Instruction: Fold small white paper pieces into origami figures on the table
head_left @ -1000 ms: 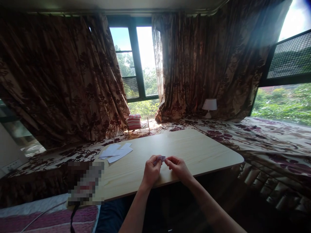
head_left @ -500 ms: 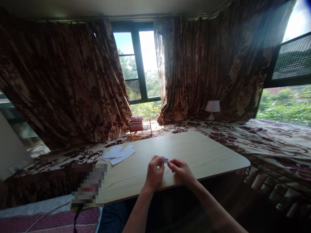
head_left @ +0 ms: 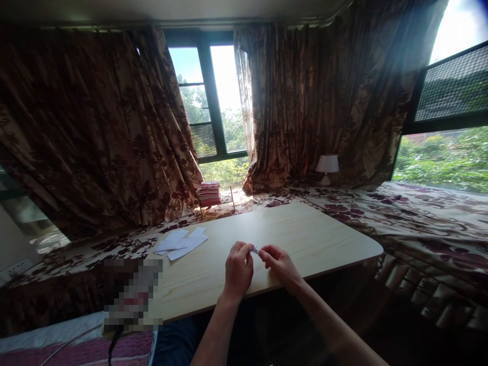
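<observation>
A small piece of white paper (head_left: pixel 254 250) is pinched in my left hand (head_left: pixel 239 269), above the near part of the pale wooden table (head_left: pixel 305 239). My right hand (head_left: pixel 278 262) is beside it with curled fingers, its fingertips at the paper's right edge; whether they grip it is too small to tell. Several white paper sheets (head_left: pixel 186 244) lie overlapping on the table's left part.
A pixelated object (head_left: pixel 133 297) covers the table's near left corner, with a cable running off it. Behind the table are a small rack with folded striped cloths (head_left: pixel 209 193) and a white lamp (head_left: pixel 327 165). Patterned curtains (head_left: pixel 305 101) hang around the window.
The view has shifted slightly, so the room appears further left. The small paper now shows less of itself and looks tilted between my hands. My left hand has turned a little.
</observation>
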A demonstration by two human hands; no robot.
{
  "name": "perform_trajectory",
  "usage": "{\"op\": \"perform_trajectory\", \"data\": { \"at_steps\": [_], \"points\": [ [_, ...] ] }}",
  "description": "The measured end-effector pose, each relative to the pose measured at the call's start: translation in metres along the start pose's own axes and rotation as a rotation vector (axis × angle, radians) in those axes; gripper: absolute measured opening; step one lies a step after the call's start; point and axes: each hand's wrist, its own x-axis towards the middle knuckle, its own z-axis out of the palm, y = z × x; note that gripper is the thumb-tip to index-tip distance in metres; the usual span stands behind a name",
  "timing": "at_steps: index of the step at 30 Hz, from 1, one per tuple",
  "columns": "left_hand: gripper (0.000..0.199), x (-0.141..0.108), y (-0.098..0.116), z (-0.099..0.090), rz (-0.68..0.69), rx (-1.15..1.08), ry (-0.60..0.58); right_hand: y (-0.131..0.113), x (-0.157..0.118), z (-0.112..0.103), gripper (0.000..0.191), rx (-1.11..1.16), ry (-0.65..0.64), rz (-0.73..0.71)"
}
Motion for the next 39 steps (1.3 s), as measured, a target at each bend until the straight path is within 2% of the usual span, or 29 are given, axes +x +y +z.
{"op": "perform_trajectory", "data": {
  "at_steps": [6,18,33,39],
  "points": [
    [0.031,-0.0005,0.0035,0.0044,0.029,0.076,-0.021,0.0066,0.0033,0.0014,0.024,-0.035,0.004,-0.017],
    [0.030,-0.0027,0.0026,0.0003,0.041,0.114,0.021,0.0079,0.0011,0.0008,0.023,-0.038,-0.010,-0.053],
    [0.033,-0.0047,0.0009,0.0079,0.021,0.013,0.027,0.0075,0.0007,0.0009,0.024,-0.019,-0.019,-0.036],
    [0.023,-0.0025,0.0013,0.0015,-0.034,-0.133,0.091,0.0020,-0.0011,0.0005,0.024,0.025,-0.006,-0.026]
  ]
}}
